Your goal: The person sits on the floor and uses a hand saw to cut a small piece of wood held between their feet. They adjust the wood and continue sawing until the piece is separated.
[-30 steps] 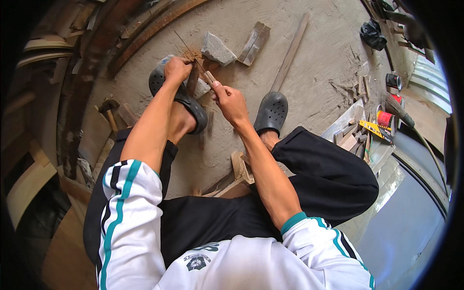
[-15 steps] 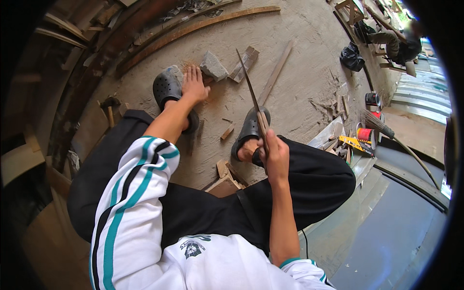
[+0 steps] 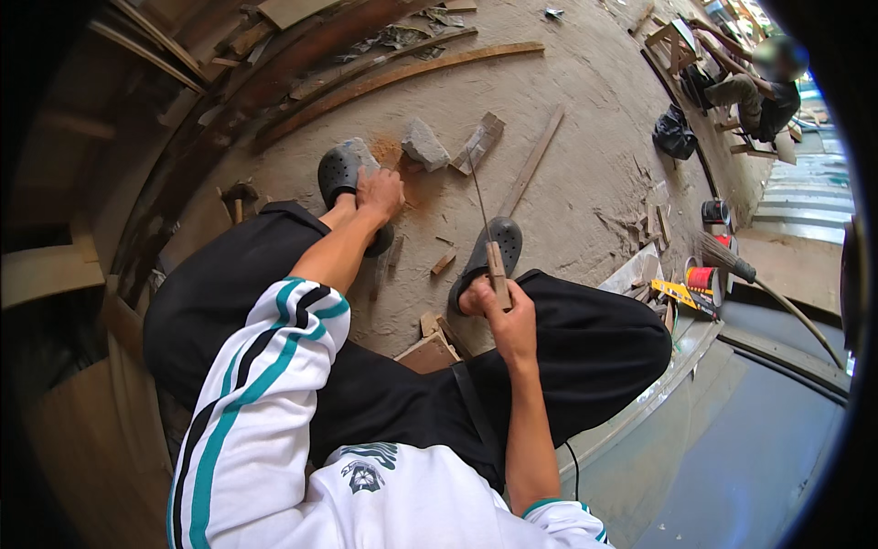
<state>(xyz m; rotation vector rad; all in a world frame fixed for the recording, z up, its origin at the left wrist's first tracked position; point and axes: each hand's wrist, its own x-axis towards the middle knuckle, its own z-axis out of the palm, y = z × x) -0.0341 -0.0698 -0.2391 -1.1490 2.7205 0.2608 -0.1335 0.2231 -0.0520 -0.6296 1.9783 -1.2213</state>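
My right hand (image 3: 512,325) grips a long, thin-bladed knife (image 3: 497,274) by its wooden handle, over my right clog. The blade points up and away, seen nearly edge-on. My left hand (image 3: 380,195) is closed low beside my left grey clog (image 3: 339,172); whatever its fingers hold, if anything, is hidden. Just beyond that hand, orange-brown powder (image 3: 388,149) is scattered over the floor. A broken grey concrete chunk (image 3: 424,145) lies beside the powder, with a rough block (image 3: 477,144) to its right. Another grey piece (image 3: 362,152) touches the left clog.
A long wooden strip (image 3: 535,156) lies beyond my right clog (image 3: 501,240). Wood offcuts (image 3: 428,352) sit between my legs. At right are paint cans (image 3: 702,279), a broom (image 3: 732,258) and a black bag (image 3: 674,133). Another person (image 3: 768,101) sits at far right; long boards (image 3: 402,87) lie at far left.
My left hand has gone from flat, stretched fingers near the powder to a closed shape, drawn back toward me. The knife in my right hand has shifted slightly nearer, its blade turned more edge-on.
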